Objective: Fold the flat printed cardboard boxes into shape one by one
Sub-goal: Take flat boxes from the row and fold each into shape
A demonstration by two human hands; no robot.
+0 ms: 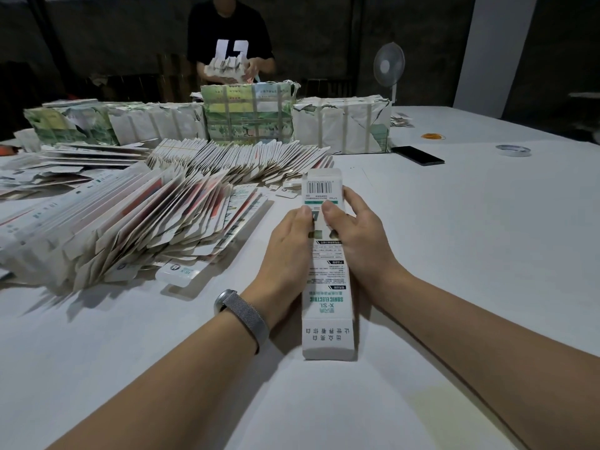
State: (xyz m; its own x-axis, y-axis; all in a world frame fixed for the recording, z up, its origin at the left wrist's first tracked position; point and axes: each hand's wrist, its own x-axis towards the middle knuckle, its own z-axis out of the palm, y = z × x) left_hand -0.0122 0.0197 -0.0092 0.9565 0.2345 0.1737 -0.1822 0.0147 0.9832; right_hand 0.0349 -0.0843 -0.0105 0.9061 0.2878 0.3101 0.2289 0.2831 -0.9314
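A long, narrow white printed cardboard box (pixel 326 280), barcode at its far end, lies on the white table (pixel 454 254) pointing toward twelve o'clock, gripped from both sides by the left hand (pixel 289 251) and right hand (pixel 360 241), thumbs pressing on top.

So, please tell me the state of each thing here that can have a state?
printed box: lying on table, gripped from both sides, end flaps open
left hand: grips box
right hand: grips box
loose flat boxes: unfolded, fanned in piles
wrapped bundles: strapped, paper torn
phone: screen dark
fan: cannot tell
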